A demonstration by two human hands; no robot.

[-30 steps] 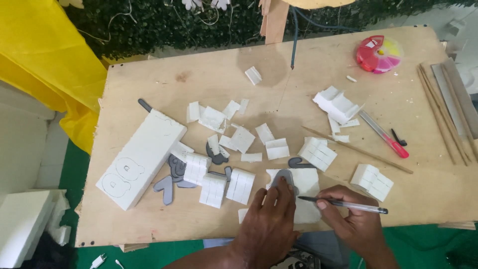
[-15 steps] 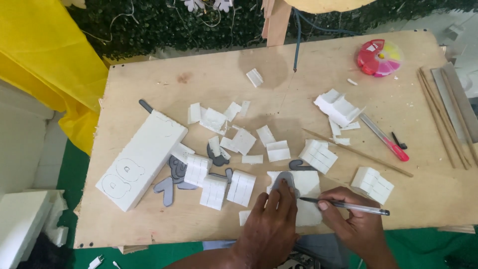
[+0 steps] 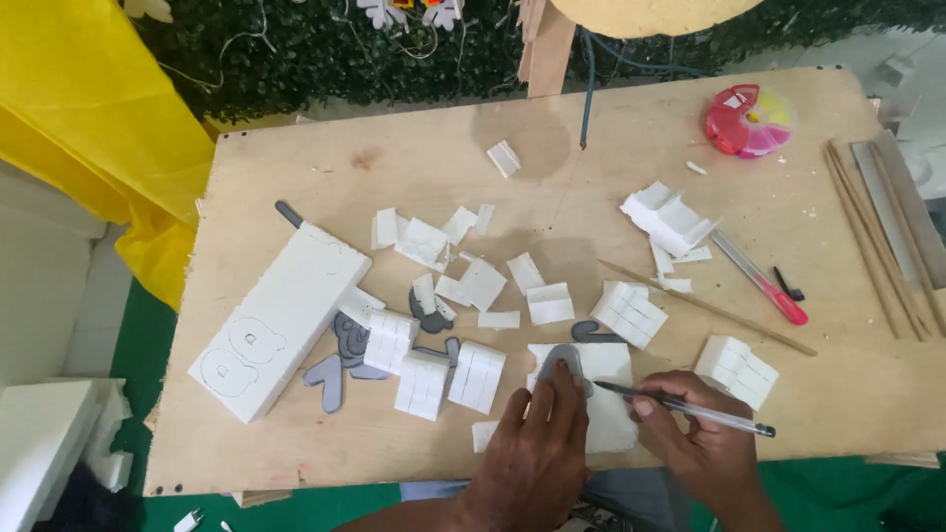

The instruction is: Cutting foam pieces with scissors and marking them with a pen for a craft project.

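Grey foam template [image 3: 562, 363] lies on the white foam slab [image 3: 603, 414] at the plywood table's [image 3: 296, 177] near edge. Keep your left hand [image 3: 537, 448] pressing it flat, fingers spread, while your right hand [image 3: 695, 438], pinching the pen [image 3: 690, 410], traces tight against its edge.

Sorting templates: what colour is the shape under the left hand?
Grey shape under the left hand, head view.

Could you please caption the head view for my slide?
Left hand presses a grey template on white foam; right hand traces with a pen.
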